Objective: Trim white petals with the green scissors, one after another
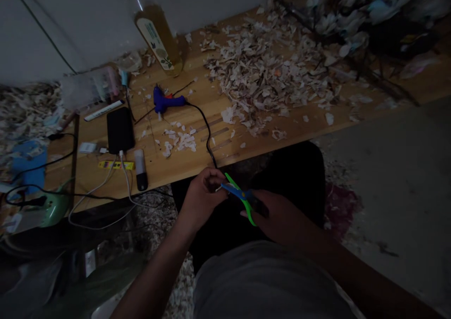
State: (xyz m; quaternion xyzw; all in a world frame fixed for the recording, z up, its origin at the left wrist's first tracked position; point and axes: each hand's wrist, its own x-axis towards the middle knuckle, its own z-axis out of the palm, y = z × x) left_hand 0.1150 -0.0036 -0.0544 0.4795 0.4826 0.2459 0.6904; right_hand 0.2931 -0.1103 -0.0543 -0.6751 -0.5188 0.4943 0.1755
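My right hand (pixel 269 213) is closed around the handles of a pair of green and blue scissors (pixel 241 194), held above my lap with the blades apart and pointing left. Facing it, my left hand (pixel 202 194) has its fingers pinched together close to the blades. A small pale piece (pixel 219 188) shows at its fingertips, between the scissor blades; it looks like a thin scrap, but its exact kind is too small to make out. Both hands are just in front of the table's near edge.
On the wooden table (pixel 190 161) lie a blue glue gun (pixel 167 102), a black phone (pixel 120 130) with a white cable, and a large heap of pale flakes (pixel 260 70). A bottle (pixel 157 37) stands behind. Twigs with pale petals (pixel 327 23) lie at the right.
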